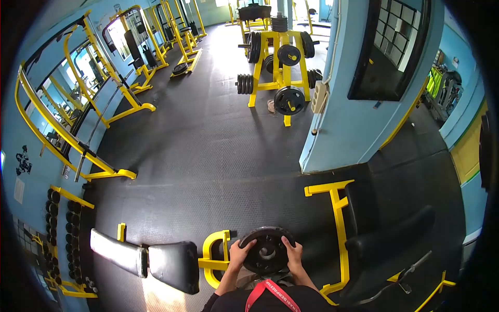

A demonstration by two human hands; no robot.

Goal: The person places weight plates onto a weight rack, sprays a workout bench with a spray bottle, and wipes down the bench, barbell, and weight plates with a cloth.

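A round black weight plate (266, 251) is held in front of the body at the lower middle. My left hand (240, 252) grips its left rim, with the thumb over the face. On the opposite rim, my right hand (293, 254) holds on in the same way. The fingers behind the plate are hidden. A red lanyard (270, 295) hangs over the dark shirt just below the plate. Left of the plate stands a black padded bench (174, 266) with a yellow frame.
A yellow plate rack (280, 78) holding several weight plates stands ahead. At the right are a blue pillar (345, 125) and a yellow-framed bench (338, 229). Dumbbells (73, 239) sit on a rack at the left, below yellow barbell stands (67, 138).
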